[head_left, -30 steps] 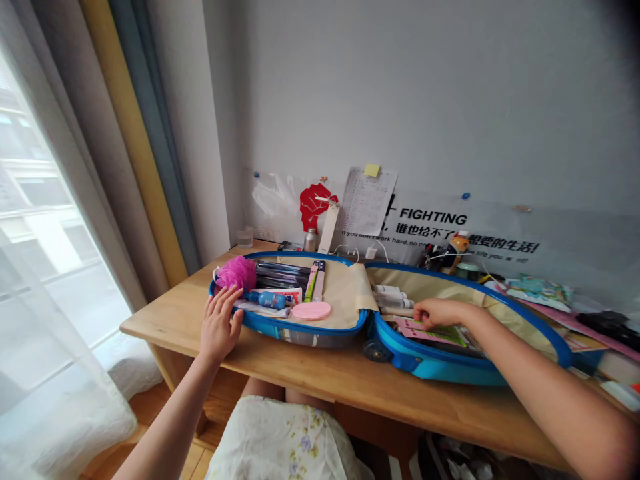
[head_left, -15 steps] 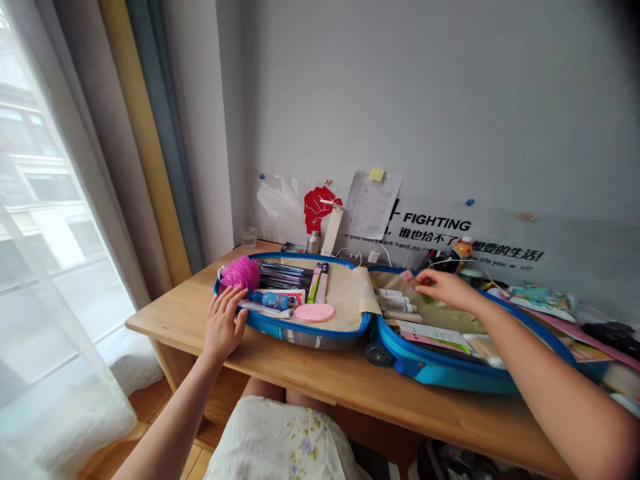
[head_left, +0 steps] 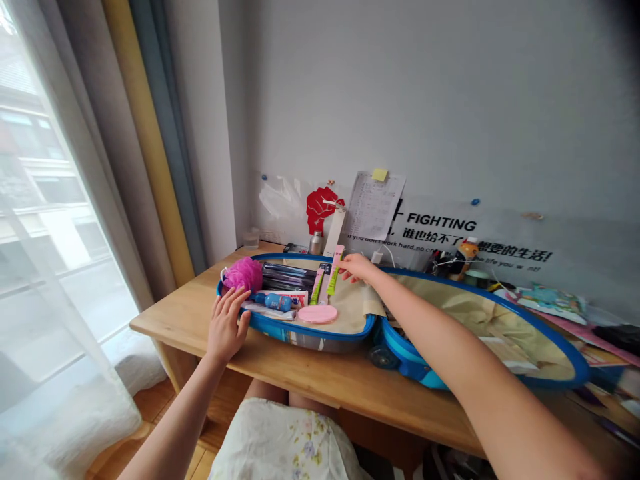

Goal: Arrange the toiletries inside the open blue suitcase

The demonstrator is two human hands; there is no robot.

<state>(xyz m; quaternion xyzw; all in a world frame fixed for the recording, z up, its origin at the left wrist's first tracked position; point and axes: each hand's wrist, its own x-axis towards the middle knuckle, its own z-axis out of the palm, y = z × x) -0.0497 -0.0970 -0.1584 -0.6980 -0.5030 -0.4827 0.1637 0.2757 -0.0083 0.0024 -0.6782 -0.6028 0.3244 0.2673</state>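
Note:
A small blue suitcase [head_left: 320,331] lies open on a wooden desk [head_left: 320,380]. My left hand [head_left: 227,323] rests with fingers spread on the near left rim of its left half. My right hand [head_left: 356,267] reaches over that left half and pinches a slim pink and green packet [head_left: 334,272], held over the beige lining. In the left half lie a pink bath pouf [head_left: 243,273], a small blue bottle [head_left: 274,301], dark tubes [head_left: 287,272], another pink and green packet [head_left: 317,285] and a round pink pad [head_left: 317,313].
The right half of the suitcase [head_left: 550,337] shows beige lining behind my arm. A bottle [head_left: 465,252], a metal flask [head_left: 315,241], cables and papers crowd the back of the desk by the wall. Books and clutter lie at far right. A sheer curtain [head_left: 60,267] hangs left.
My right hand lifted a pink and green packet out of the right half of the suitcase and carried it left over the left half. My left hand stayed on the rim.

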